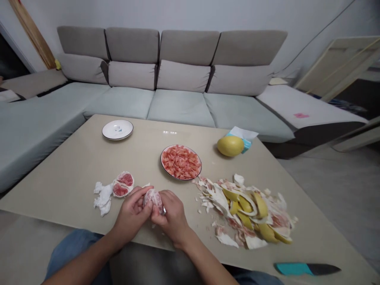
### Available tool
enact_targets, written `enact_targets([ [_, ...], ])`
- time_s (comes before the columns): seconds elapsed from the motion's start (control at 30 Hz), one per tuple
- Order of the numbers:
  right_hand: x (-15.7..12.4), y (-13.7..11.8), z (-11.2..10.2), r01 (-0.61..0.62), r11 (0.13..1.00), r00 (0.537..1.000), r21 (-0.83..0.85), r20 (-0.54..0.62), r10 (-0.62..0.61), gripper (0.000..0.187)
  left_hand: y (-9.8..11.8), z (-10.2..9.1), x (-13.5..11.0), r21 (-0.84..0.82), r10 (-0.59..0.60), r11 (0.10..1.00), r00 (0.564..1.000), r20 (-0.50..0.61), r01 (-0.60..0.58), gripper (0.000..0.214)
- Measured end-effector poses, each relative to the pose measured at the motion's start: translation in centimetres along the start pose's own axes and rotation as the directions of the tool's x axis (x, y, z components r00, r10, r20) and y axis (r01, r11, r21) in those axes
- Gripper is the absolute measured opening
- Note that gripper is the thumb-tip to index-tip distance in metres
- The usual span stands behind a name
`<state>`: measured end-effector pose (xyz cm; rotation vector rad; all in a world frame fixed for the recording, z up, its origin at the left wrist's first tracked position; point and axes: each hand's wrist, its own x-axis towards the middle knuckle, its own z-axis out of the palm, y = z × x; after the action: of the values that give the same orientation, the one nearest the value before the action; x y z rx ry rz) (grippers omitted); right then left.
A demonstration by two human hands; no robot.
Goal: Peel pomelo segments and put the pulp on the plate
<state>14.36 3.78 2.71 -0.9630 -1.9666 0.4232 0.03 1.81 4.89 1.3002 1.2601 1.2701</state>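
A pomelo segment (153, 200), its pink pulp showing through torn whitish membrane, is being gripped between the left hand (132, 210) and the right hand (171, 213), both closed on it, above the beige tabletop (65, 166).

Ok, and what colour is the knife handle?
The knife handle is bright teal; it shows best in the head view.

Fingers (134, 201) mostly hide what looks like pomelo (153, 199).
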Motion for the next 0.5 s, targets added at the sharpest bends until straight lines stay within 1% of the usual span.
enact_targets([
  [0.1, 0.6, 0.1, -0.6, 0.038, 0.999, 0.999, 0.039, 0.024, -0.039, 0.009, -0.1, 0.1, -0.1, -0.023, 0.006, 1.0, 0.999, -0.054, -0.008, 0.031],
  [0.17, 1.4, 0.0, -1.4, 0.037, 0.997, 0.998, 0.071, 0.056, -0.041, 0.014, -0.1, 0.0, 0.1, -0.07, -0.03, 0.997, 0.998, -0.054, 0.026, 0.031],
  [0.2, 1.9, 0.0, -1.9, 0.018, 0.995, 0.996, 0.094, 0.088, -0.026, 0.019, -0.1, -0.1, 0.2, -0.103, -0.066, 0.993, 0.997, -0.034, 0.062, 0.033],
  [0.27, 2.9, -0.2, -3.0, -0.069, 0.986, 0.98, 0.154, 0.196, 0.038, 0.028, 0.0, -0.5, 0.5, -0.179, -0.151, 0.971, 0.987, 0.05, 0.158, 0.04],
  [0.33, 3.5, -0.3, -3.8, -0.181, 0.964, 0.946, 0.196, 0.303, 0.115, 0.034, 0.0, -0.8, 0.8, -0.252, -0.225, 0.932, 0.962, 0.154, 0.259, 0.047],
  [0.37, 3.6, -0.3, -4.0, -0.22, 0.955, 0.933, 0.198, 0.327, 0.147, 0.033, 0.0, -0.9, 0.9, -0.282, -0.25, 0.912, 0.949, 0.192, 0.297, 0.049],
  [0.43, 3.2, -0.3, -3.8, -0.248, 0.952, 0.936, 0.177, 0.299, 0.188, 0.018, 0.1, -1.1, 1.1, -0.31, -0.272, 0.892, 0.938, 0.213, 0.329, 0.053],
  [0.47, 2.8, -0.3, -3.5, -0.247, 0.955, 0.944, 0.165, 0.261, 0.2, 0.017, 0.2, -1.2, 1.2, -0.303, -0.274, 0.895, 0.94, 0.205, 0.327, 0.054],
  [0.5, 2.4, -0.3, -3.1, -0.244, 0.957, 0.952, 0.159, 0.224, 0.206, 0.026, 0.2, -1.2, 1.2, -0.287, -0.268, 0.904, 0.944, 0.194, 0.316, 0.056],
])
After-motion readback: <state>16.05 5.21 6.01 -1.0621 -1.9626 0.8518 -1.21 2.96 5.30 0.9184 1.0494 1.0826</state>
